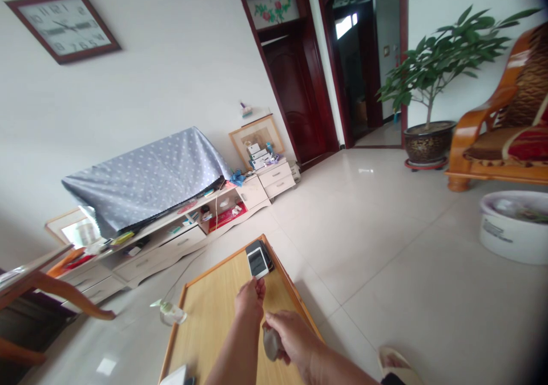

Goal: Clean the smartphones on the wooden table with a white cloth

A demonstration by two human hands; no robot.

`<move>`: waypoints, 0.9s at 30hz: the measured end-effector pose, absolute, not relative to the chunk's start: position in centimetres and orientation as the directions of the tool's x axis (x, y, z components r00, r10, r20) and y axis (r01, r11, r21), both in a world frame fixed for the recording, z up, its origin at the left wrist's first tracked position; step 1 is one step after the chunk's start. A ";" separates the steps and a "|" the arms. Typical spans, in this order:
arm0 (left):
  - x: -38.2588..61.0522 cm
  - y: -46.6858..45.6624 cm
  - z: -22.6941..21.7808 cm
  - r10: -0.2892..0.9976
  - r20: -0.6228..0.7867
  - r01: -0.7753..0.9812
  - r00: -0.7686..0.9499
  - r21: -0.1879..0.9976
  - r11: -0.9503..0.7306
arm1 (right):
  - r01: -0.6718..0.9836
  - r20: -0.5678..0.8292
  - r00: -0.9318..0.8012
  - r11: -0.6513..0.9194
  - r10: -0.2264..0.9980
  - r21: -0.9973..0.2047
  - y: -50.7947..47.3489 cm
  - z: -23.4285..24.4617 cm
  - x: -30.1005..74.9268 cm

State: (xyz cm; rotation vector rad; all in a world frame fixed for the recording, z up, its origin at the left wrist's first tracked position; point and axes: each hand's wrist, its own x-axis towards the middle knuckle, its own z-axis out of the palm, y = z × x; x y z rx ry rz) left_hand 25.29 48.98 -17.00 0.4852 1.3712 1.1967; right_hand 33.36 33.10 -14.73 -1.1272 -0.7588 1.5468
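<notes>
My left hand point(250, 299) reaches across a low wooden table point(209, 316). Its curled fingers pinch the near end of a white phone point(258, 262). The phone lies on a dark flat object point(266, 250) at the table's far corner. Closer to me, at the table's right edge, my right hand point(293, 336) is closed around a small grey rounded object point(270, 344) that I cannot identify.
A white item point(176, 376) lies at the table's near corner. A glass bottle point(171, 313) sits on the tiled floor left of the table. A cloth-covered TV point(145, 176) stands on a white cabinet. To the right are a potted plant point(428, 142), a wooden chair point(496, 133) and a white basin point(514, 228).
</notes>
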 end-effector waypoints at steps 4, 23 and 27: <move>25.5 49.3 -17.2 0.874 -0.424 -0.319 -0.239 0.884 0.341 | -0.331 -0.234 -0.031 -0.230 0.972 -0.915 32.8 -14.5 33.5; 25.7 50.2 -17.5 0.901 -0.346 -0.260 -0.262 0.924 0.279 | -0.331 -0.255 -0.008 -0.244 0.967 -0.912 33.0 -15.0 33.3; 25.6 50.0 -17.7 0.913 -0.318 -0.246 -0.254 0.935 0.257 | -0.332 -0.270 -0.006 -0.257 0.963 -0.908 32.9 -14.4 33.3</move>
